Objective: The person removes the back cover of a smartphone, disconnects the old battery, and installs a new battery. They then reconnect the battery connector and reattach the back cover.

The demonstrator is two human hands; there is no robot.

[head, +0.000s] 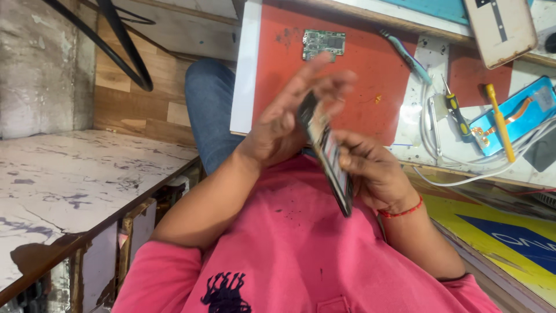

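Nearest the camera is the person's pink shirt (289, 249), with a dark emblem low on the chest. Just above it, both hands meet on a phone (330, 156), a thin dark slab held on edge and tilted, its upper end toward the desk and its lower end toward the chest. The right hand (370, 168), with a red thread at the wrist, has its fingers clamped around the phone's lower half from the right. The left hand (286, 119) presses its palm against the phone's upper left side; its fingers are stretched out, slightly apart and blurred.

Low on the right lies a flat yellow sign (492, 237) with a blue shape on it. On the left is a marbled white counter (69, 185).

Beyond the hands is the desk (243, 69), covered by a red mat (370, 75). A small green circuit board (323, 43) lies at the mat's far edge. To the right are white cables (431, 124), a black-and-yellow screwdriver (457, 113), a yellow tool (499, 119) and an open blue phone body (515, 113). At the far right corner lies a pale rectangular phone back (501, 29).
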